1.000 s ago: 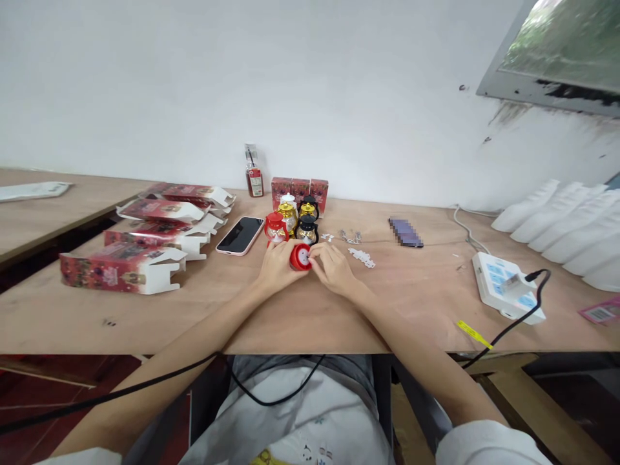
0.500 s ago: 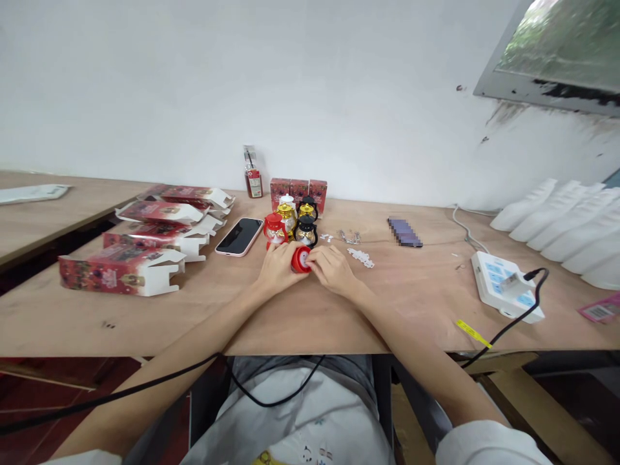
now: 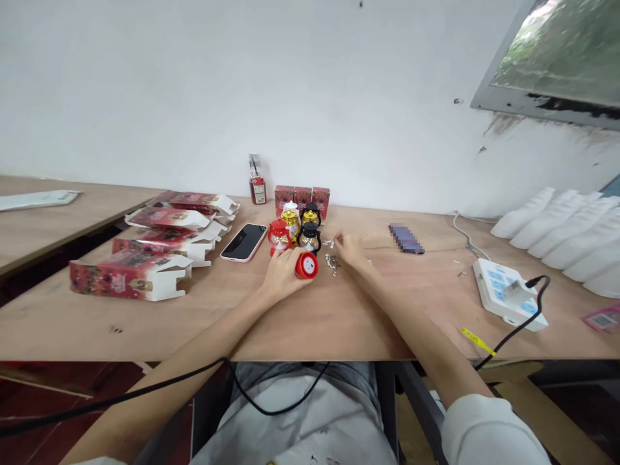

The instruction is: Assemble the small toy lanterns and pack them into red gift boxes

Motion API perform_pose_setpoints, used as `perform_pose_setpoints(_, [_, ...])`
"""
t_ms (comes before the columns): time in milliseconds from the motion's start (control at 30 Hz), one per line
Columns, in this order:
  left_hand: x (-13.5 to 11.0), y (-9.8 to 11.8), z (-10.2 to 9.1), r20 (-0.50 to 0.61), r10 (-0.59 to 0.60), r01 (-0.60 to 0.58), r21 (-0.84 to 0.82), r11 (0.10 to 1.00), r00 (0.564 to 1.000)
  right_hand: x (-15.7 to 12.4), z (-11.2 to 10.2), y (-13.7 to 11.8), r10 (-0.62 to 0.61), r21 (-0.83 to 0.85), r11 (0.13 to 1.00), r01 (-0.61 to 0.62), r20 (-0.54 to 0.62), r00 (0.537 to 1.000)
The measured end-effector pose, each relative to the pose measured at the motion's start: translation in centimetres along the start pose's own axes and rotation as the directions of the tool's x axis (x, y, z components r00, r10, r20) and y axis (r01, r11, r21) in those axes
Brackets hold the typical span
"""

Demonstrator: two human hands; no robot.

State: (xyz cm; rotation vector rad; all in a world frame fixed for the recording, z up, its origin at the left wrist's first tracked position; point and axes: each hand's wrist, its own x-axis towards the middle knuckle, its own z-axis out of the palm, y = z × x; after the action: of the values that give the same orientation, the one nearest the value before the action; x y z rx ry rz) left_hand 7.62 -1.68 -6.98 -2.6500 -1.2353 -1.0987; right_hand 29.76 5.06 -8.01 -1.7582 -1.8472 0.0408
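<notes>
My left hand (image 3: 281,274) grips a small red toy lantern (image 3: 307,265) lying on its side on the wooden table (image 3: 310,316), its round base facing me. My right hand (image 3: 351,250) has reached further back, its fingers curled over a scatter of small silvery parts (image 3: 332,261); whether it holds one is hidden. Just behind stand several little lanterns (image 3: 295,229) in red, gold, black and white.
A phone (image 3: 243,242) lies left of the lanterns, beside stacked red and white cartons (image 3: 159,248). Small red boxes (image 3: 301,196) and a bottle (image 3: 256,181) stand by the wall. A dark phone (image 3: 405,237), a white power strip (image 3: 508,292) with a cable and white bags (image 3: 562,226) lie right.
My right hand has left the red lantern and moved back and right to the small silvery parts. The left hand still holds the lantern. The view has tilted slightly.
</notes>
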Motion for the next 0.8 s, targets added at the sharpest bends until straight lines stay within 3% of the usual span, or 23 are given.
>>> perform_pose_setpoints(133, [0.0, -0.1, 0.0, 0.008, 0.005, -0.005, -0.002, 1.000, 1.000, 1.6, 0.6, -0.7, 0.121, 0.077, 0.990, -0.122, 0.015, 0.993])
perform_pose_setpoints(300, [-0.1, 0.0, 0.0, 0.020, 0.015, -0.015, 0.002, 1.000, 1.000, 1.6, -0.1, -2.2, 0.119, 0.249, 0.964, -0.093, -0.091, 0.989])
perform_pose_setpoints(400, [0.0, 0.0, -0.1, 0.021, 0.016, -0.016, 0.001, 1.000, 1.000, -0.3, -0.9, -3.5, 0.036, 0.386, 0.921, 0.058, -0.232, 0.972])
perform_pose_setpoints(533, [0.0, 0.0, -0.1, 0.011, 0.035, -0.035, -0.008, 0.999, 0.999, -4.9, -1.6, -5.3, -0.143, 0.474, 0.806, 0.353, -0.423, 0.895])
perform_pose_setpoints(667, [0.0, -0.1, 0.1, 0.005, 0.036, -0.036, -0.020, 0.999, 0.999, -8.2, -1.5, -6.6, -0.362, 0.438, 0.730, 0.524, -0.402, 0.841])
perform_pose_setpoints(800, [0.1, -0.3, 0.2, 0.000, 0.018, -0.018, -0.022, 1.000, 1.000, -8.6, -1.2, -7.0, -0.406, 0.401, 0.735, 0.547, -0.386, 0.829])
